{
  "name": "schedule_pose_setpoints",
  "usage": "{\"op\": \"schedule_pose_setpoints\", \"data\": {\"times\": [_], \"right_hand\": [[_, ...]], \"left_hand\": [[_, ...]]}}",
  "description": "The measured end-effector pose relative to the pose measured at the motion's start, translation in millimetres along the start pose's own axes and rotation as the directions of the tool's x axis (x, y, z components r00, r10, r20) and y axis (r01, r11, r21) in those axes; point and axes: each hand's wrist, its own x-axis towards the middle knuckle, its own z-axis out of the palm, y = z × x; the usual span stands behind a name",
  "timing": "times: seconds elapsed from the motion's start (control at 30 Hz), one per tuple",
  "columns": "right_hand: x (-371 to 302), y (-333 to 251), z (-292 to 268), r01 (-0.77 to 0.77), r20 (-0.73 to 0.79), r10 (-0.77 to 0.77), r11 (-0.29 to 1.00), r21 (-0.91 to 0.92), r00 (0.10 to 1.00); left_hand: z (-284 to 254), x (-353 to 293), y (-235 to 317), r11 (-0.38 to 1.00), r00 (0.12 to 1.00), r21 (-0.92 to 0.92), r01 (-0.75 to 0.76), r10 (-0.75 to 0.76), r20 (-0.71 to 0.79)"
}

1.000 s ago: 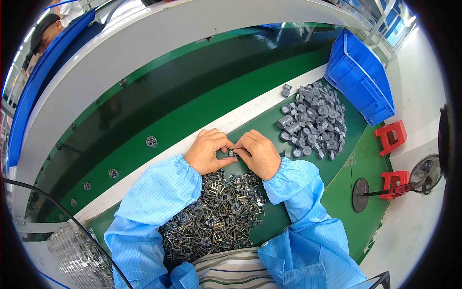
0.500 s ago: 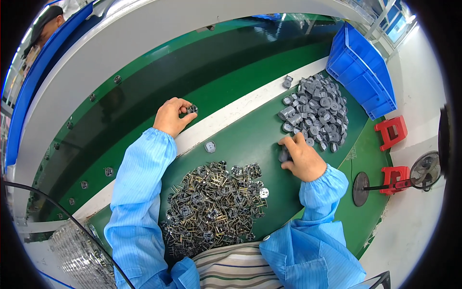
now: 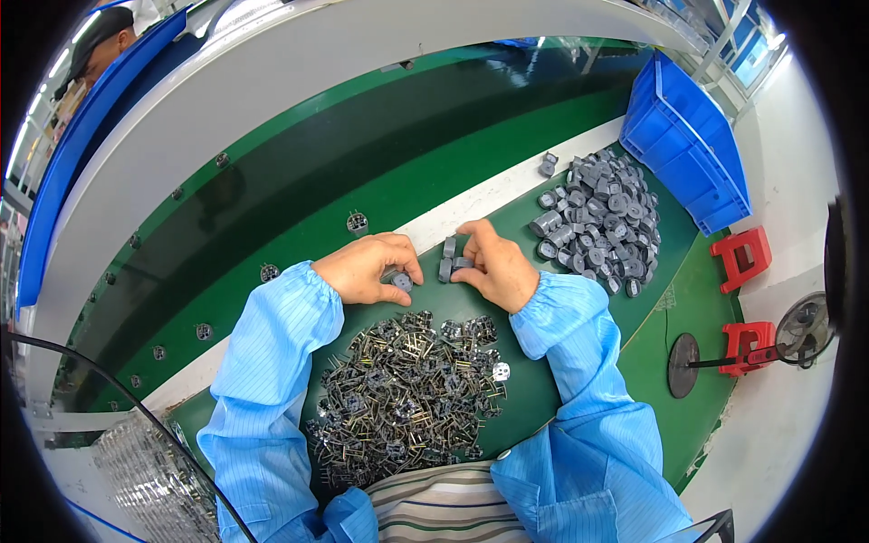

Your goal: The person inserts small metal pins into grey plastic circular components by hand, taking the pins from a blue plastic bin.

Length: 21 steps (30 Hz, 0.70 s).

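Note:
My left hand (image 3: 367, 270) is closed, thumb and fingers around a grey round plastic cap (image 3: 401, 282) at the edge of the green worktop. Facing it, my right hand (image 3: 502, 271) pinches several grey plastic caps (image 3: 448, 262) bunched together. Below both hands lies a heap of black plug inserts with brass pins (image 3: 398, 398), one paler piece (image 3: 501, 371) at its right side. A heap of loose grey caps (image 3: 602, 217) covers the worktop on the right. Just beyond my left hand, single pinned parts (image 3: 358, 223) rest on the green belt.
A white strip (image 3: 480, 199) divides the worktop from the belt, where more parts (image 3: 205, 332) sit spaced in lines. A blue crate (image 3: 683, 145) stands far right, past the grey heap. Red stools (image 3: 744, 258) and a fan (image 3: 804, 328) are beyond. Another person (image 3: 104, 41) is at upper left.
My left hand has let go of its pinned part, now on the belt, and come back to the grey cap on the worktop. My right hand has moved left with grey caps.

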Motion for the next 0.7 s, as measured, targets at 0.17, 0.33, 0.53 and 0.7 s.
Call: {"op": "schedule_pose_setpoints", "data": {"times": [0.17,0.33,0.53,0.7], "right_hand": [[-6.8,-2.1,-14.9,-0.078,0.036,0.073,0.986,0.149,0.997],[-10.7,-1.4,-21.4,0.022,0.055,-0.017,0.996,-0.091,0.998],[-3.2,3.0,-24.7,0.242,-0.276,-0.360,0.891,-0.383,0.891],[-13.9,-21.5,-3.0,0.503,0.068,-0.498,0.851,-0.155,0.864]], "left_hand": [[1.6,1.1,7.6,0.996,0.996,-0.007,0.093,-0.093,0.015],[2.1,4.0,9.0,0.992,0.992,-0.021,0.124,-0.124,0.003],[12.6,3.2,0.1,0.998,0.995,0.030,0.052,-0.049,-0.091],[30.3,13.3,0.9,0.997,0.948,-0.026,0.071,-0.075,-0.308]]}}
